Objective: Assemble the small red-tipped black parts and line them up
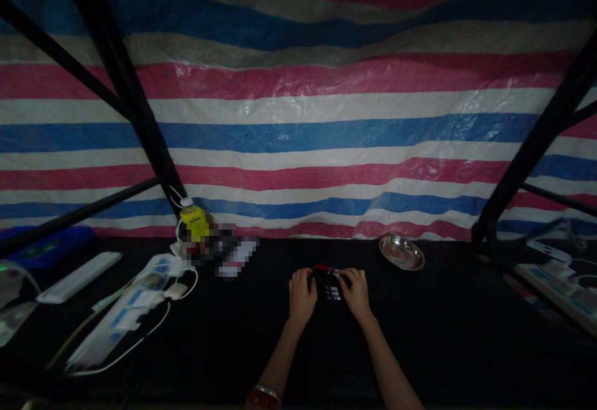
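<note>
A slim marker pen [325,269], red with a dark part and pale print, lies crosswise between my two hands. My left hand [302,293] has its fingers curled at the pen's left end. At the right end, the thumb and fingers of my right hand [356,292] close on it. Just below, between the hands, several dark pens [333,293] with white print lie side by side on the black tabletop [326,348]. Their left parts blend into the dark surface.
A shiny metal dish [402,252] stands at the back right. To the left are a yellow bottle [194,221], a blurred-out patch of items, power strips [125,316] and loose white cables. Black frame bars [125,93] and a striped sheet [326,136] enclose the table.
</note>
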`<state>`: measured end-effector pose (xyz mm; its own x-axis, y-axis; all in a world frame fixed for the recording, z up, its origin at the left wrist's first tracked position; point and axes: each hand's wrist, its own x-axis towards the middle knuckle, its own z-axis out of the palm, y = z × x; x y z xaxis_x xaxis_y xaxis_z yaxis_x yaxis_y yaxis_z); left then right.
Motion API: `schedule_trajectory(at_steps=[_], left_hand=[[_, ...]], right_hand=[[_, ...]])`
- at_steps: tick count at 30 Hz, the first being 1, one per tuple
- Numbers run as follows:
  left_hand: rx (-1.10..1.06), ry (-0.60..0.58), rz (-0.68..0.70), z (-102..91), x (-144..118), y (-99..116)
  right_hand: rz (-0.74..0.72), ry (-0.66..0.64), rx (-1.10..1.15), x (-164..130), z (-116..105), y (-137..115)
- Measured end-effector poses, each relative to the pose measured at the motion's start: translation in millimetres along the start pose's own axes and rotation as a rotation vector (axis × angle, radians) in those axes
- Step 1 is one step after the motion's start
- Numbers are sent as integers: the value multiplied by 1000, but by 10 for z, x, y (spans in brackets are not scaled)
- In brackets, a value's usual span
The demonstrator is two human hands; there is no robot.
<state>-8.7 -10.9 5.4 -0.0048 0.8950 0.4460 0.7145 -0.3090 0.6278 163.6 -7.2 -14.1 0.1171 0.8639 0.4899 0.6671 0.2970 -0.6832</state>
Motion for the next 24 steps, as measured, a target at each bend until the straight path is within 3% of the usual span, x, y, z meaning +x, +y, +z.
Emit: schedule_trajectory(at_steps=[7,11,17,24], left_hand=[[-35,130,-10,7,2,-45],[-58,135,12,6,1,-55],[-74,147,39,12,3,-72],[-82,157,81,9,-11,-44]], right_hand=[[252,241,488,-3,-55,-13],[413,216,760,19,-36,-43],[660,55,1206,35,21,-48],[839,42,1466,46,-44,-18]])
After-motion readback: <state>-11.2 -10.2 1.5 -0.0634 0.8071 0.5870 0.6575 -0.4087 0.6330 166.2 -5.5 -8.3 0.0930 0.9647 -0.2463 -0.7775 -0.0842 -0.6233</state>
